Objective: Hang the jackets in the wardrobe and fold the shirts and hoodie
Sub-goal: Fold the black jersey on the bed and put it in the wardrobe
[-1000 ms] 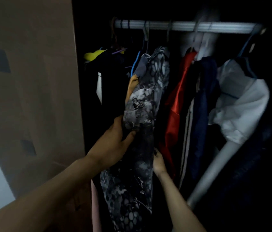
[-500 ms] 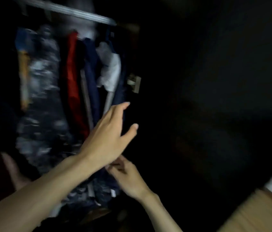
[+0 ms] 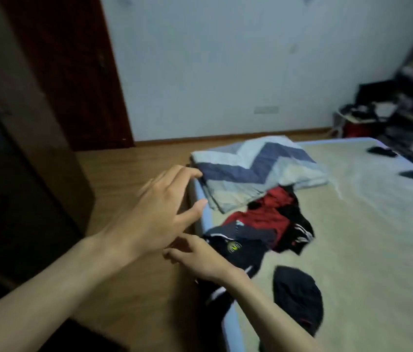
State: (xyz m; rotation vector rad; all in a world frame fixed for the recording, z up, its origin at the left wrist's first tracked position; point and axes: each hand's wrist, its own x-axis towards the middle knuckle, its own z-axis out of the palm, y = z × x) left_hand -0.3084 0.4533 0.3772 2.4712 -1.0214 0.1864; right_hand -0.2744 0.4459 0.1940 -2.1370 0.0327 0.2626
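Clothes (image 3: 258,224) (red and dark, heaped) lie on the bed (image 3: 352,250) just beyond 2 empty, spread hands (image 3: 175,229).

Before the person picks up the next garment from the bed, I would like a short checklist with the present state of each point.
1. Left hand free, fingers spread: ok.
2. Right hand holds nothing: cannot tell, its fingers are partly hidden.
3. Pile of red and dark navy garments lies on the beige bed, near the hands: ok.
4. Garments separated for one pick: not ok, they overlap.
5. Folded blue zigzag blanket clear of the pile: not ok, its edge meets the red cloth.
6. Separate black garment lies apart: ok.
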